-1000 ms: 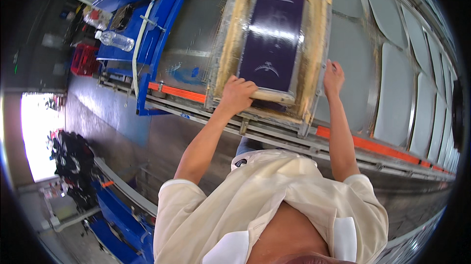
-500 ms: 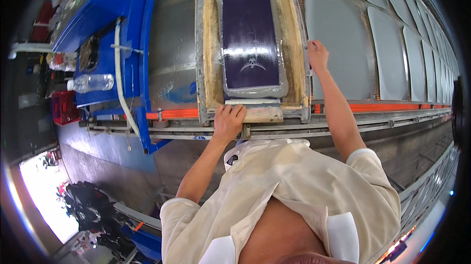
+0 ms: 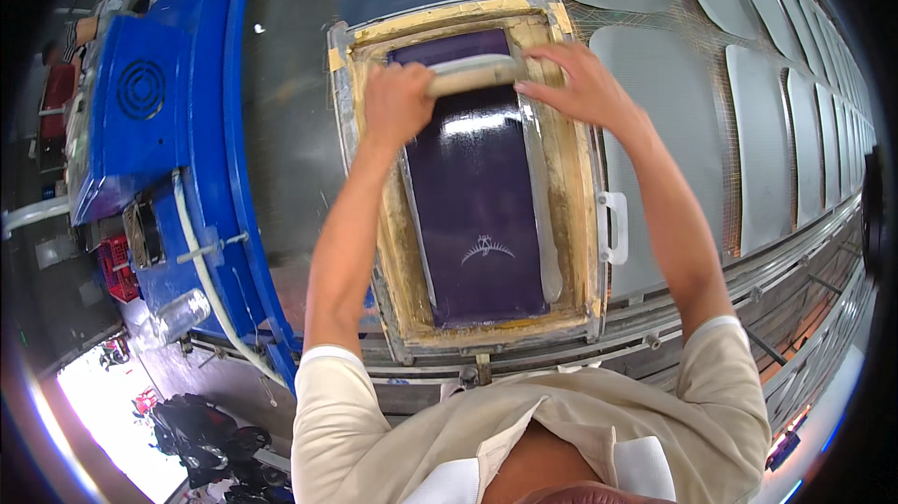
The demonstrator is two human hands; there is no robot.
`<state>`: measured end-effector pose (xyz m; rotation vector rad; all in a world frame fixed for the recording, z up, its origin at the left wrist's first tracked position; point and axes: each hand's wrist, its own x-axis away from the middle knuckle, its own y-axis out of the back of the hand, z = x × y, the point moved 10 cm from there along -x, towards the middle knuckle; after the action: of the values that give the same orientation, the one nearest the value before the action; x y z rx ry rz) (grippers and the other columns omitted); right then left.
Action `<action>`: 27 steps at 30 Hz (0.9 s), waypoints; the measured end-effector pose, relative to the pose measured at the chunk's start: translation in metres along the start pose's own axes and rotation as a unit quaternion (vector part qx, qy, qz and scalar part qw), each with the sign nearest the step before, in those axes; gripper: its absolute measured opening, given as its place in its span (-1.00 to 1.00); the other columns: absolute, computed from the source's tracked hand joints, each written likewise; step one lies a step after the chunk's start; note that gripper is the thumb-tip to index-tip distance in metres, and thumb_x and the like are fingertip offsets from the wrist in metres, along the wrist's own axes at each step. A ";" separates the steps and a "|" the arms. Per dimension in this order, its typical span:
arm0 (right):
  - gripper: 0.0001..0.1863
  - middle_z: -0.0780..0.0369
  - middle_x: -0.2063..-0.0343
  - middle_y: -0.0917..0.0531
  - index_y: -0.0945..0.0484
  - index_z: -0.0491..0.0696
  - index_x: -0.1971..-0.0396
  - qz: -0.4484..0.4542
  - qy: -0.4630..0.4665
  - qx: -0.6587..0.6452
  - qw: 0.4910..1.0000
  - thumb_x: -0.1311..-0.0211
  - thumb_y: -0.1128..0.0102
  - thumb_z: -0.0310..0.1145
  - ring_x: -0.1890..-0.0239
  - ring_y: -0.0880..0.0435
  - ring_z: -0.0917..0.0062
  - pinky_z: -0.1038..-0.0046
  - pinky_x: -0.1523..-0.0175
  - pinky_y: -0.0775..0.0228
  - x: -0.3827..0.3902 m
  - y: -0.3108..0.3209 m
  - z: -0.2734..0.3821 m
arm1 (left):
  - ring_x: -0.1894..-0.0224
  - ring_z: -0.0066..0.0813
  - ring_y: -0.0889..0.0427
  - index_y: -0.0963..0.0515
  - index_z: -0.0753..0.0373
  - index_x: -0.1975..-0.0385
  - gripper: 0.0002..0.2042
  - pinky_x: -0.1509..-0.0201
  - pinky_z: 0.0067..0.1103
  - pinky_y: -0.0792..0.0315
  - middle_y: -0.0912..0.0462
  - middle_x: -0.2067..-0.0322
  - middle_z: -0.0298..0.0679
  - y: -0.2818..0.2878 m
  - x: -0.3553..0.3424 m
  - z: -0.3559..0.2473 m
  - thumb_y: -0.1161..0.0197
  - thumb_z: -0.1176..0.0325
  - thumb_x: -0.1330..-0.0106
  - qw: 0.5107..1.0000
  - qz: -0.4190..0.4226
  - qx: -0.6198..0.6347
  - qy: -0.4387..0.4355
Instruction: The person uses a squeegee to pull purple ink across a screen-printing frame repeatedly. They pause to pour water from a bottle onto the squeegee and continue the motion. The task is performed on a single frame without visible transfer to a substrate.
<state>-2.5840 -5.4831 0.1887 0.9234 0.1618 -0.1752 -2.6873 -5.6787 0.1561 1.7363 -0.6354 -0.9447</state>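
A wooden-handled squeegee (image 3: 472, 76) lies across the far part of a screen-printing frame (image 3: 591, 223). Wrapped round its left end is my left hand (image 3: 399, 103), closed on the handle. At the right end my right hand (image 3: 582, 83) has thumb and fingers spread apart, reaching to the handle's tip; whether they touch it is hard to tell. Beneath lies the dark purple printing area (image 3: 475, 195) of the screen, glossy, with a pale palm-and-rays motif (image 3: 486, 248) toward its near end. Greyish ink lines its right side.
Rows of grey sheets (image 3: 659, 130) cover the table to the right. A white handle (image 3: 614, 228) stands on the frame's right side. At left are blue machinery (image 3: 150, 120), a white hose (image 3: 192, 233) and a clear plastic bottle (image 3: 178, 317). A metal rail (image 3: 655, 340) runs along the near edge.
The squeegee went from the frame's near end to its far part with my left hand. My right hand left the frame's right side for the squeegee's right end. The view has shifted.
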 end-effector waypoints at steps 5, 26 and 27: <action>-0.45 0.04 0.14 -0.72 -0.67 -0.04 0.01 0.157 0.011 0.162 0.974 -0.12 -0.44 0.05 0.00 -0.65 0.12 0.17 -0.13 -0.49 -0.106 -0.032 -0.014 | 0.22 -0.14 -0.74 -0.76 0.08 0.20 -0.69 0.12 -0.27 -0.54 -0.76 0.36 -0.22 0.003 -0.079 0.041 -0.53 0.13 -0.08 0.988 0.135 0.025 0.076; -0.66 0.16 0.36 -0.73 -0.72 -0.04 0.25 0.237 0.014 0.101 0.966 0.06 -0.56 -0.26 0.10 -0.66 0.25 0.26 -0.19 -0.38 0.242 -0.092 0.123 | 0.27 -0.36 -0.67 -0.73 0.01 0.33 -0.79 0.03 -0.40 -0.40 -0.72 0.35 -0.39 0.043 0.248 -0.167 -0.50 0.31 0.01 0.986 0.141 0.068 0.060; -0.67 0.17 0.36 -0.73 -0.72 -0.03 0.25 0.239 0.018 0.095 0.966 0.04 -0.55 -0.25 0.11 -0.66 0.26 0.27 -0.19 -0.38 0.249 -0.091 0.126 | 0.27 -0.38 -0.67 -0.72 0.01 0.33 -0.79 0.02 -0.41 -0.39 -0.71 0.35 -0.40 0.045 0.255 -0.170 -0.50 0.30 0.01 0.985 0.145 0.072 0.065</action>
<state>-2.3538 -5.6585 0.1394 1.1315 -0.0502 0.2789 -2.4034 -5.8033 0.1531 1.7563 -0.8605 -0.5908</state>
